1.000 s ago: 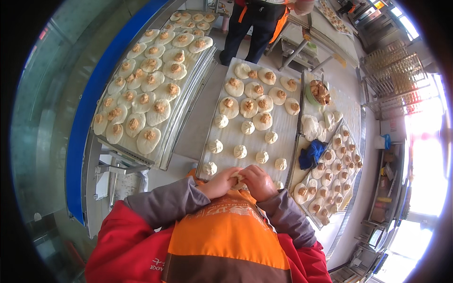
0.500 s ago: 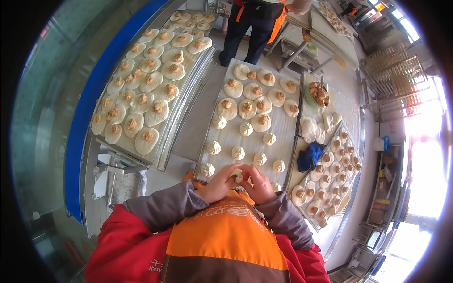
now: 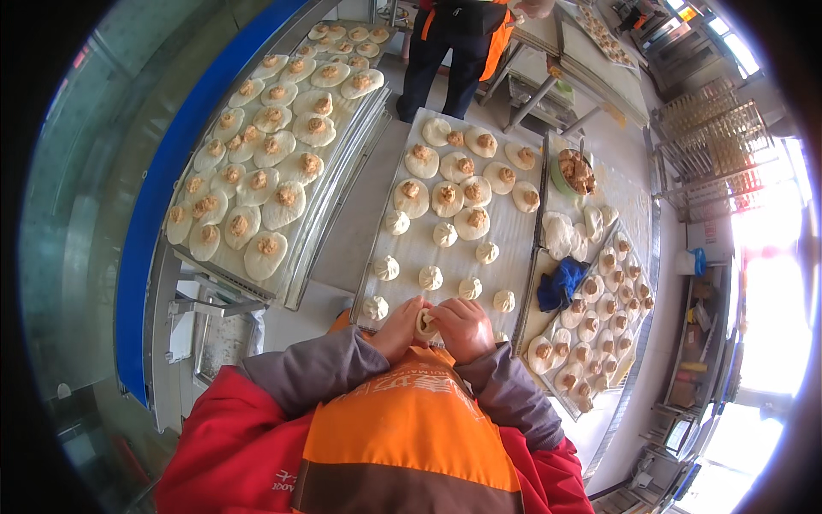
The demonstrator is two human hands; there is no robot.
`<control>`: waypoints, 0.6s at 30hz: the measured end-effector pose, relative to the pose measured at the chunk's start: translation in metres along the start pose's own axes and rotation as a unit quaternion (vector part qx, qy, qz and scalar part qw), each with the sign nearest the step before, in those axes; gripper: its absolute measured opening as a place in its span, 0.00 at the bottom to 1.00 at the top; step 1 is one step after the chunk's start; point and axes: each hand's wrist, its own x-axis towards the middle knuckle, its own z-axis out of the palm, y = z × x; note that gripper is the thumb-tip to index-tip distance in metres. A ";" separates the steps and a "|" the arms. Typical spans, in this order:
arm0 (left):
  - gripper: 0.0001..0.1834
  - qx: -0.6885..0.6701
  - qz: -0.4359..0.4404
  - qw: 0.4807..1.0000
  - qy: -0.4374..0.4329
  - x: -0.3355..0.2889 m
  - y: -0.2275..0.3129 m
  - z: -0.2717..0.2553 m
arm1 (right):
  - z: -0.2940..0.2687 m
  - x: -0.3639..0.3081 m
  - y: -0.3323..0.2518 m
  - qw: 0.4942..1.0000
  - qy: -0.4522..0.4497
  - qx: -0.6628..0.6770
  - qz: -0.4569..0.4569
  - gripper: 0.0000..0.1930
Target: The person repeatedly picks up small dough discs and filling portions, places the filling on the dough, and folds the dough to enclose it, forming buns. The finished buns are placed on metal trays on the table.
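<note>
Close to my apron, at the near edge of the middle tray (image 3: pixel 387 283), both hands meet around one bun (image 3: pixel 425 324). Its dough is gathered upward, with a dark opening at the top. My left hand (image 3: pixel 396 330) is wrapped round its left side. The fingers of my right hand (image 3: pixel 463 329) are closed on its right rim. Pleated, closed buns, such as one pleated bun (image 3: pixel 431 277), stand in rows just beyond my hands. Farther up the same tray lie several flat dough rounds (image 3: pixel 412 198) topped with brown filling.
At the left a tray stack (image 3: pixel 278 283) holds many filled rounds. On the right are a green bowl of filling (image 3: pixel 576 171), plain dough pieces (image 3: pixel 561 236), a blue cloth (image 3: pixel 561 286) and a tilted tray of filled rounds (image 3: pixel 591 325). Another person (image 3: pixel 451 51) stands beyond the middle tray.
My fingers have shifted round the bun, and its opening now shows between them. My right hand has turned so its back faces up. The person beyond has moved slightly.
</note>
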 end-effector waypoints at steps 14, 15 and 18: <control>0.26 0.014 0.014 0.999 -0.034 -0.003 -0.002 -0.006 | -0.003 -0.003 -0.010 0.996 -0.014 0.069 0.049 0.11; 0.26 0.029 0.027 0.997 -0.067 -0.005 -0.002 -0.006 | -0.003 -0.004 -0.011 0.999 -0.012 0.037 0.015 0.10; 0.28 0.121 0.082 0.988 -0.042 -0.009 0.000 -0.004 | -0.004 -0.004 -0.014 0.999 -0.003 0.039 0.023 0.09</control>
